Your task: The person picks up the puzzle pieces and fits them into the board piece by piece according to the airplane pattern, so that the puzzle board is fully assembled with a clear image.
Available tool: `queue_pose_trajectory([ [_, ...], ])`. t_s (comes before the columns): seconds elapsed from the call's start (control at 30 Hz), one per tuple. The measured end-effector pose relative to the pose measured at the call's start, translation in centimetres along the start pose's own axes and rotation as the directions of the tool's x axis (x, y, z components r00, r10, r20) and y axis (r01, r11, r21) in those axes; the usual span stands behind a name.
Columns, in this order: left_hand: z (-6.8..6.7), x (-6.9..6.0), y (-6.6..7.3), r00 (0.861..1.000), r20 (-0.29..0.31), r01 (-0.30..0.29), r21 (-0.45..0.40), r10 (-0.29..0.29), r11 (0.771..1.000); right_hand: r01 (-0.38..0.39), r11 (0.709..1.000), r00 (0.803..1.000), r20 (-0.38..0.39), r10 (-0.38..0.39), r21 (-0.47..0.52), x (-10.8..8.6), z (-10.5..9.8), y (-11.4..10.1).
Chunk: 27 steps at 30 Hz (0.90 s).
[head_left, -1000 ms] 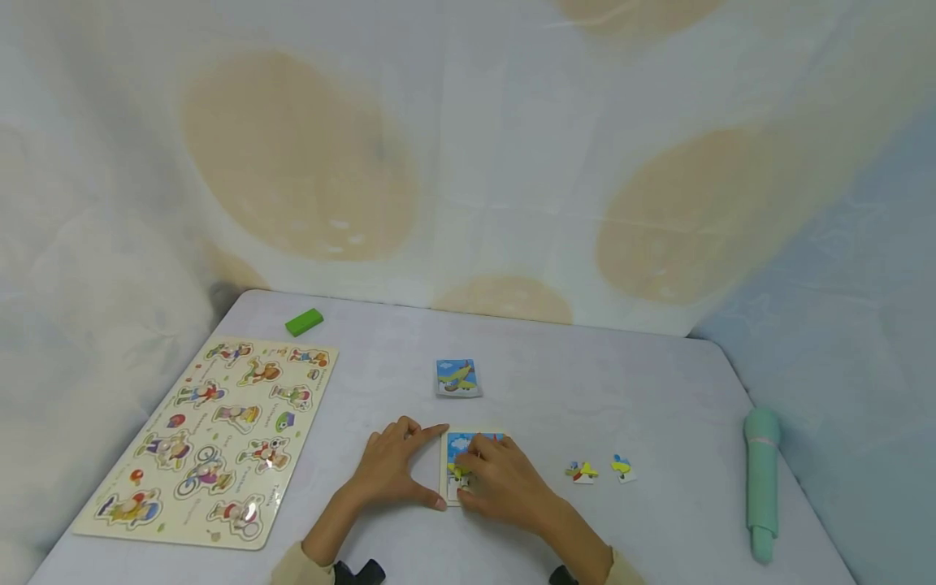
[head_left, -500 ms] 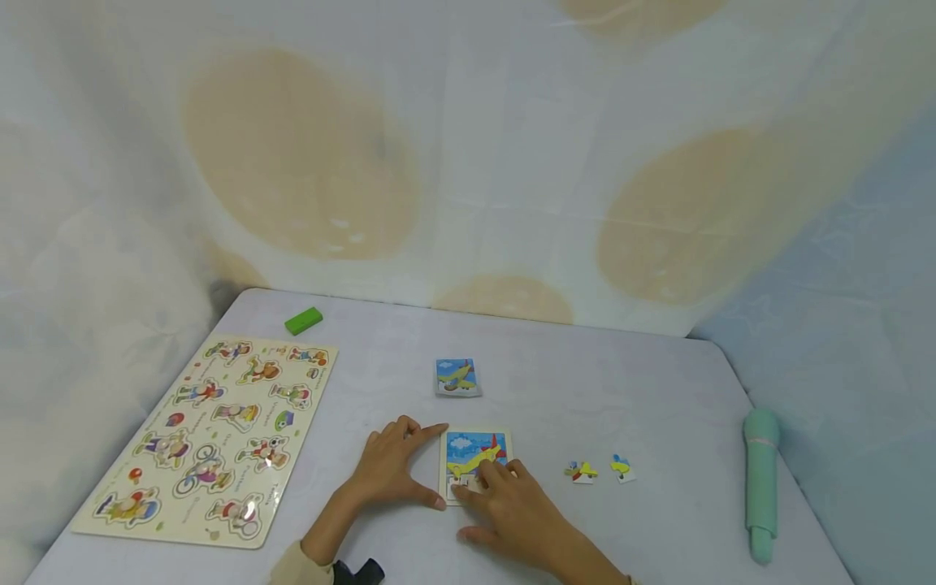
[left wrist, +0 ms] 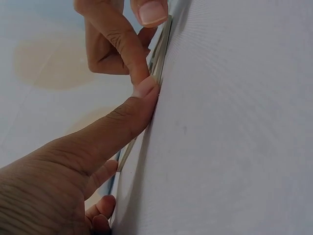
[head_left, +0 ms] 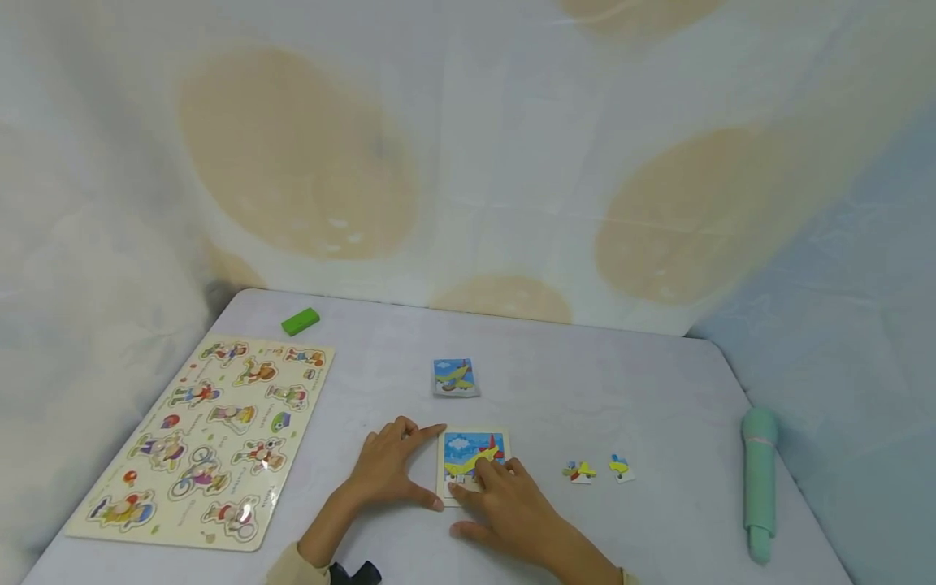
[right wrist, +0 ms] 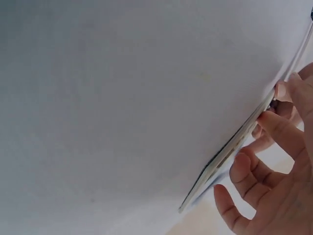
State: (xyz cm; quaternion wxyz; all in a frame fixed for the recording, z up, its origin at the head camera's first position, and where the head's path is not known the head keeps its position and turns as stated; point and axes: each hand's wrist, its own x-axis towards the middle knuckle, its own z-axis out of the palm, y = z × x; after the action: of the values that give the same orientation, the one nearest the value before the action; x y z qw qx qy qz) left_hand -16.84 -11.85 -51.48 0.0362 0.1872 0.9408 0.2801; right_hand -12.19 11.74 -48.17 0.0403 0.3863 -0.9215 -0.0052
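A small square jigsaw puzzle board [head_left: 468, 445], with a yellow and red airplane on blue sky, lies flat on the table. My left hand [head_left: 387, 467] is spread along its left side, index fingertip at the far left corner and thumb at the near left corner. My right hand [head_left: 514, 508] reaches over the near right part, a fingertip pressing on the board; it hides the area beneath. In the right wrist view the right hand's other fingers [right wrist: 239, 169] are loosely bent. Two loose puzzle pieces [head_left: 580, 472] lie to the right.
Behind the board lies a small airplane picture card [head_left: 454, 377]. A large cream peg puzzle [head_left: 281, 479] covers the table's left side, with a green block [head_left: 301, 322] beyond it. At the right edge lies a mint-green tube-shaped object [head_left: 760, 487].
My right hand has drawn back toward the near edge of the puzzle board, uncovering more of the airplane picture. The left hand keeps its place at the board's left side.
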Motion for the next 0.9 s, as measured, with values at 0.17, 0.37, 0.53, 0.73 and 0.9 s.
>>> queue_pose_trajectory([
  [0.17, -0.2, -0.1, -0.2, 1.0, 0.004, 0.001, 0.007, -0.001, 1.0, -0.01, 1.0, 1.0, 0.006, 0.01, 0.026, 0.3, -0.5, -0.3],
  [0.37, 0.0, -0.1, -0.1, 1.0, 0.003, 0.01, -0.005, -0.01, 1.0, -0.152, 0.978, 0.986, 0.092, 0.14, 0.142, 0.1, -1.3, 0.2],
  [0.53, 0.2, -0.1, -0.1, 1.0, 0.003, 0.016, -0.004, -0.016, 1.0, -0.351, 0.921, 0.935, 0.018, 0.353, 0.168, -1.3, -1.4, 1.8],
  [0.73, 0.0, 0.0, 0.0, 1.0, 0.013, 0.011, -0.01, -0.011, 1.0, -0.587, 0.777, 0.79, -0.045, 0.611, 0.227, -4.6, -1.3, 4.9],
  [0.9, 0.0, 0.0, -0.1, 1.0, 0.019, 0.006, -0.012, -0.006, 1.0, -0.659, 0.697, 0.734, 0.038, 0.678, 0.283, -6.9, -1.5, 6.8],
])
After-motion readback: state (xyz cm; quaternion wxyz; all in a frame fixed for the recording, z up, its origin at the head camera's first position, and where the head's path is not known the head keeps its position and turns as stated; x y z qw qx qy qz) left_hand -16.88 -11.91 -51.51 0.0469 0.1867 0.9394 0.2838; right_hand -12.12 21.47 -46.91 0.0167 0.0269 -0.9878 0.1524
